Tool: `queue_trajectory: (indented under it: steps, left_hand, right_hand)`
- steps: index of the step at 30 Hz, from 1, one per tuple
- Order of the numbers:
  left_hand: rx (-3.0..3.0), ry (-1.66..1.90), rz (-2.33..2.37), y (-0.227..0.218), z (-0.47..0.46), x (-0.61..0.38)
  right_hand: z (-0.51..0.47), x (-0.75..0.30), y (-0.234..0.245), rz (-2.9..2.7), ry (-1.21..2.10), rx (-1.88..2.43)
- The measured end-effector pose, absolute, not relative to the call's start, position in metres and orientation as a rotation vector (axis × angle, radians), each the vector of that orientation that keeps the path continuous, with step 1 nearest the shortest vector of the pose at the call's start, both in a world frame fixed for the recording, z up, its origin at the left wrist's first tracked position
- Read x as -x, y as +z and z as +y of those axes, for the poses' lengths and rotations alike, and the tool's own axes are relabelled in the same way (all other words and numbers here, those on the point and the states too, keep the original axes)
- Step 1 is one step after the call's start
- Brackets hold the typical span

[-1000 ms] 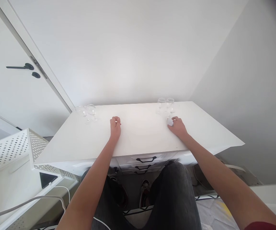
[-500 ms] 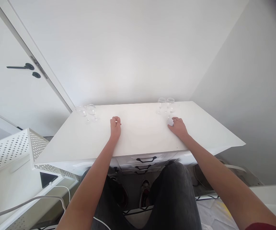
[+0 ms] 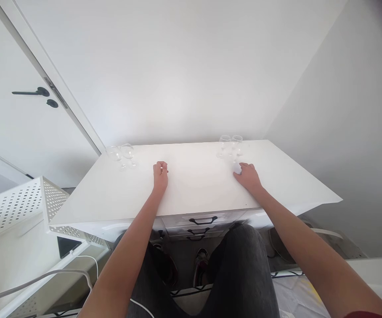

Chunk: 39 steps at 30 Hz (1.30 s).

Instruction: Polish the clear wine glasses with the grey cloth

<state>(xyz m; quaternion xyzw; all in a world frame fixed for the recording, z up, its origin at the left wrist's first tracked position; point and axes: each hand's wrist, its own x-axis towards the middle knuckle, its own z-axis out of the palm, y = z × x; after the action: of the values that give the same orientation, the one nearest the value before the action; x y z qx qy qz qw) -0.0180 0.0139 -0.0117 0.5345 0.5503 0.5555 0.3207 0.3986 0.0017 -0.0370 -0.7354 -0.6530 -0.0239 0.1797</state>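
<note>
Both bare forearms reach over the near edge of the desk (image 3: 197, 187). The left forearm (image 3: 134, 243) slants inward over that edge; its wrist (image 3: 159, 191) is nearly straight, and the left grip (image 3: 161, 170) is above the desk just left of its middle, fingers curled toward the thumb. What lies inside the curl cannot be made out. The right forearm (image 3: 300, 238) comes in at a longer slant to the right grip (image 3: 246, 175), over the desk's right half, knuckles uppermost, thumb and fingers bent into a pinching curve. Whether either wrist touches the desk is unclear.
</note>
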Motion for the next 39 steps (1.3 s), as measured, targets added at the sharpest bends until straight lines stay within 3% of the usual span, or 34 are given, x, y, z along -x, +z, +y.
queue_trajectory:
  steps: [19, 29, 39]
  left_hand:
    - [-1.278, 1.534, 1.439, -0.011, 0.011, 0.021]
    - [-0.437, 1.966, 1.301, -0.003, 0.016, 0.068]
    - [-0.074, 1.795, 0.863, 0.003, 0.051, 0.113]
  right_hand:
    - [0.001, -0.4, -0.039, -1.818, -0.137, 2.041]
    - [-0.008, -0.394, -0.034, -1.83, -0.305, 1.744]
    - [-0.006, -0.393, -0.034, -1.928, -0.107, 1.818]
